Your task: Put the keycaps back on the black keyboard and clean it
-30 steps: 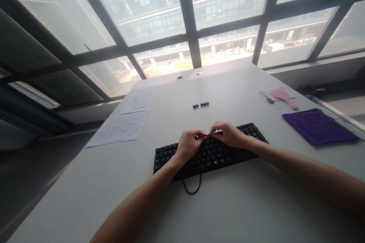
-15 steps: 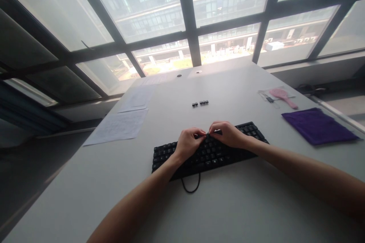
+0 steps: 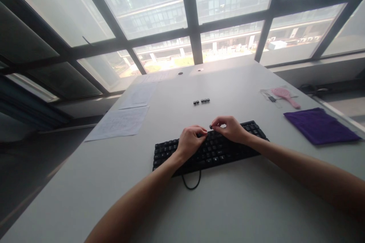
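Observation:
A black keyboard (image 3: 216,152) lies slightly slanted on the white table, its cable looping out at the near edge. My right hand (image 3: 229,128) is above its far edge, thumb and forefinger pinching a small black keycap (image 3: 210,127). Over the middle keys rests my left hand (image 3: 191,140), its fingers pressed together near the top row; whatever they may hold is hidden. Beyond the keyboard, several loose black keycaps (image 3: 205,100) stand in a short row with a small gap in it.
Papers (image 3: 119,122) lie along the table's left side. On the right are a purple cloth (image 3: 321,126), a pink hairbrush (image 3: 285,95) and a small dark tag-like item (image 3: 272,99) by clear plastic. Two round holes sit at the table's far end, before large windows.
My right hand has lifted up and away from the left, and a keycap now shows in its pinch. The left hand stays at the keyboard. The view has shifted slightly.

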Tool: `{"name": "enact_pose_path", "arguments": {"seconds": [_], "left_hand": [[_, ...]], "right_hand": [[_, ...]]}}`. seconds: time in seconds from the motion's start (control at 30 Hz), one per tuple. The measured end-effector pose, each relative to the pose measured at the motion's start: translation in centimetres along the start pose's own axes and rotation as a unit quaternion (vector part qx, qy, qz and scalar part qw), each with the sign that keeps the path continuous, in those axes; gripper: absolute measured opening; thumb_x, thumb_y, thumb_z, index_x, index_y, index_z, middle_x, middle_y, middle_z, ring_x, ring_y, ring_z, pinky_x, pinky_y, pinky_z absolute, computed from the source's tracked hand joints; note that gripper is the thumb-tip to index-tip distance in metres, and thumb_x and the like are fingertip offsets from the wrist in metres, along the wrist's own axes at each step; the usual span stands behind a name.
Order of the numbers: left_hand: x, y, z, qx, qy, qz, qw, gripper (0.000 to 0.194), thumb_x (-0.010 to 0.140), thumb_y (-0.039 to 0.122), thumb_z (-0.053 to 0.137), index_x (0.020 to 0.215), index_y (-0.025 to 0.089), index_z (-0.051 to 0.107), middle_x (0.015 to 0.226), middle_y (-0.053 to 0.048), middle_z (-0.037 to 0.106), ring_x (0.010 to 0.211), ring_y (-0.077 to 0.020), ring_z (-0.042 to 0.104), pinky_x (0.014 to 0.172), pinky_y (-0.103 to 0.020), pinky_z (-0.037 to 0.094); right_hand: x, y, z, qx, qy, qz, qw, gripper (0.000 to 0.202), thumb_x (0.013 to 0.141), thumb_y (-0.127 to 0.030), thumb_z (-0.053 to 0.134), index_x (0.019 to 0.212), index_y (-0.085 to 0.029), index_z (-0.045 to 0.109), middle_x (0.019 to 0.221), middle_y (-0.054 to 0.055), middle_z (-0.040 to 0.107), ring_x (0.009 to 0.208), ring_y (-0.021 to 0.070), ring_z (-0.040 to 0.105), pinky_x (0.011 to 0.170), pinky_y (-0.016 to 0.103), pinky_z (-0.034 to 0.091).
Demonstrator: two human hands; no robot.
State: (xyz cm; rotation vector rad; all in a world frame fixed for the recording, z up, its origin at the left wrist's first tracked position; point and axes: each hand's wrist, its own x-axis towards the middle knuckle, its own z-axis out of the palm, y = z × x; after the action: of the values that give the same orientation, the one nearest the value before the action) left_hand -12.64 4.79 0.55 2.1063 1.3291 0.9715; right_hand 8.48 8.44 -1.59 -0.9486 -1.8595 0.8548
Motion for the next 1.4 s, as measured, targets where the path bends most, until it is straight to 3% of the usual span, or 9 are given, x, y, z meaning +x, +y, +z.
{"name": "enact_pose_path", "arguments": {"seconds": [0.27, 0.5, 0.7, 0.93, 1.17, 1.4], "left_hand": [[-0.04, -0.21, 0.09, -0.013, -0.003, -0.023, 1.0, 0.011, 0.083, 0.017, 0.072, 0.081, 0.024, 0.081, 0.092, -0.001, 0.079, 0.087, -0.0183, 0.074, 0.087, -0.031, 0.057], [-0.35, 0.24, 0.41, 0.021, 0.007, 0.031, 0.999, 0.015, 0.088, 0.016, 0.068, 0.084, 0.022, 0.081, 0.095, -0.003, 0.079, 0.087, -0.0192, 0.073, 0.086, -0.032, 0.057], [0.07, 0.31, 0.41, -0.007, -0.011, 0.016, 1.0, 0.015, 0.087, 0.015, 0.069, 0.084, 0.023, 0.081, 0.094, -0.002, 0.079, 0.087, -0.019, 0.074, 0.087, -0.032, 0.057], [0.23, -0.15, 0.49, -0.061, 0.006, -0.02, 0.998, 0.012, 0.081, 0.014, 0.073, 0.079, 0.023, 0.08, 0.09, -0.001, 0.079, 0.086, -0.0181, 0.075, 0.087, -0.03, 0.057], [0.27, -0.04, 0.11, -0.008, -0.019, -0.037, 0.999, 0.013, 0.083, 0.018, 0.07, 0.082, 0.024, 0.081, 0.095, -0.002, 0.08, 0.092, -0.021, 0.075, 0.092, -0.034, 0.056], [0.2, 0.25, 0.2, 0.041, -0.039, -0.006, 0.998, 0.019, 0.086, 0.015, 0.065, 0.082, 0.026, 0.08, 0.097, -0.001, 0.079, 0.091, -0.0215, 0.074, 0.088, -0.034, 0.057]], "right_hand": [[0.05, 0.04, 0.07, 0.009, 0.006, 0.011, 1.0, 0.008, 0.083, -0.023, 0.068, 0.081, -0.019, 0.075, 0.086, 0.005, 0.078, 0.081, 0.0191, 0.07, 0.077, 0.032, 0.055], [-0.02, 0.07, 0.06, 0.005, -0.001, 0.003, 1.0, 0.007, 0.083, -0.022, 0.068, 0.081, -0.019, 0.074, 0.088, 0.004, 0.077, 0.081, 0.0188, 0.069, 0.077, 0.032, 0.054], [-0.02, 0.11, 0.05, 0.002, 0.001, 0.001, 1.0, 0.006, 0.082, -0.021, 0.068, 0.08, -0.019, 0.074, 0.085, 0.004, 0.077, 0.08, 0.0187, 0.069, 0.077, 0.032, 0.054], [0.05, 0.33, 0.14, 0.005, -0.001, 0.007, 1.0, 0.007, 0.083, -0.022, 0.068, 0.081, -0.019, 0.074, 0.084, 0.004, 0.076, 0.079, 0.0189, 0.069, 0.077, 0.033, 0.055], [0.0, 0.27, 0.19, 0.009, 0.001, 0.008, 1.0, 0.007, 0.083, -0.024, 0.069, 0.081, -0.019, 0.074, 0.086, 0.005, 0.077, 0.081, 0.0196, 0.07, 0.078, 0.034, 0.056], [-0.05, 0.25, 0.2, 0.006, 0.007, 0.005, 1.0, 0.009, 0.084, -0.027, 0.069, 0.082, -0.019, 0.073, 0.086, 0.005, 0.076, 0.08, 0.0194, 0.069, 0.077, 0.034, 0.056]]}}
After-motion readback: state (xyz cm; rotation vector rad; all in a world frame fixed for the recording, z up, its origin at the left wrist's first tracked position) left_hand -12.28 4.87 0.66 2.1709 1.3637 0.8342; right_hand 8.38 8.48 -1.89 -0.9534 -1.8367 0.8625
